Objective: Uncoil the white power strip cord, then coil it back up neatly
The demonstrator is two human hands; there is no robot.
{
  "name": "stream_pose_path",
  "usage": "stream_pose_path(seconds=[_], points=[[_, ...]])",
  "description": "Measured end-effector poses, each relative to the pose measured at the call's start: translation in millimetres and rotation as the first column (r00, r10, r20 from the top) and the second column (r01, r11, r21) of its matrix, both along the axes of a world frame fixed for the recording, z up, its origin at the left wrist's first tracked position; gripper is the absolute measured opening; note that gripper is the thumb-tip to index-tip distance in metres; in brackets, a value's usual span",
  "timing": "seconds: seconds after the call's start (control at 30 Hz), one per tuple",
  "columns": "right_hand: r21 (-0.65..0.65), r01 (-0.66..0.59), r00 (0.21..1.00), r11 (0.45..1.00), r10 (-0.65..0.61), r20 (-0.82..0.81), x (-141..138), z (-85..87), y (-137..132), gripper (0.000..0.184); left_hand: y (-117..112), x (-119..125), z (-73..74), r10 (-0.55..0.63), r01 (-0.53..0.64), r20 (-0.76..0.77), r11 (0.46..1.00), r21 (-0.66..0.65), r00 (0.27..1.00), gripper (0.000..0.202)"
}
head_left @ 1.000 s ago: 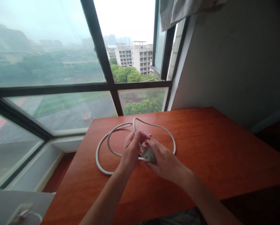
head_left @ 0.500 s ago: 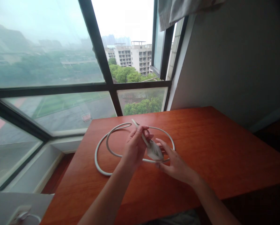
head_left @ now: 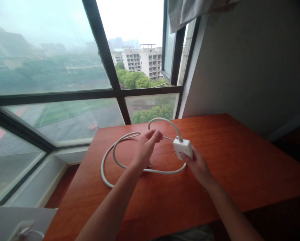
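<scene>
My right hand (head_left: 196,164) grips a white extension socket block (head_left: 182,147), its thumb on the front face, where small socket holes show. A pale grey power cord (head_left: 166,119) leaves the top of the block and arches over to my left hand (head_left: 150,142). The left fingers are closed around the cord where it drops behind them; the exact grip is partly hidden. More of the cord lies in wide loops on the table around both hands. A small metallic bit, perhaps the plug (head_left: 149,164), peeks out beside my left wrist.
The reddish-brown wooden table (head_left: 230,160) reaches back to a dark-framed window (head_left: 120,95). A grey wall (head_left: 240,67) rises on the right, and a curtain (head_left: 190,13) hangs above. At lower left, a wall outlet (head_left: 23,231) has a white plug in it.
The socket block has moved right and up, and its face has turned toward me. My right hand has closed on it. The cord between the hands now arches upward.
</scene>
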State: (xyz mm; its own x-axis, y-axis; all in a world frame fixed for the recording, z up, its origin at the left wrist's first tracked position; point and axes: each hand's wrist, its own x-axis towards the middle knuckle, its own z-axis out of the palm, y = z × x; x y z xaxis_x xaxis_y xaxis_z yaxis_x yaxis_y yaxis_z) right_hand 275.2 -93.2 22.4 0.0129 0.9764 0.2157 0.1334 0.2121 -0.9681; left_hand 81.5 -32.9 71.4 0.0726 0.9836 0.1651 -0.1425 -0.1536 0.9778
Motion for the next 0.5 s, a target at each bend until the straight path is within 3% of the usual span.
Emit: stream_pose_path(seconds=[0.1, 0.17, 0.27, 0.37, 0.5], points=[[-0.01, -0.072, 0.983, 0.997, 0.069, -0.172, 8, 7.4, 2, 0.036, 11, -7, -15.2, 0.238, -0.238, -0.033, 0.971, 0.006, 0.971, 0.024], [-0.003, -0.128, 0.963, 0.992, 0.124, -0.239, 12, 14.8, 3, 0.034, 18, -4, -25.1, 0.262, -0.264, -0.064, 0.964, -0.017, 0.963, 0.028], [0.012, -0.181, 0.946, 0.983, 0.178, -0.271, 15, 24.6, 4, 0.036, 27, 12, -34.2, 0.115, -0.118, -0.081, 0.993, -0.029, 0.99, 0.044], [0.059, -0.193, 0.93, 0.979, 0.202, -0.307, 20, 29.1, 5, 0.039, 35, 31, -35.4, -0.032, 0.031, -0.009, 0.998, -0.06, 0.999, 0.034], [0.102, -0.16, 0.897, 0.982, 0.187, -0.4, 32, 28.1, 8, 0.034, 44, 45, -30.9, -0.097, 0.098, 0.028, 0.993, -0.059, 0.995, 0.022]])
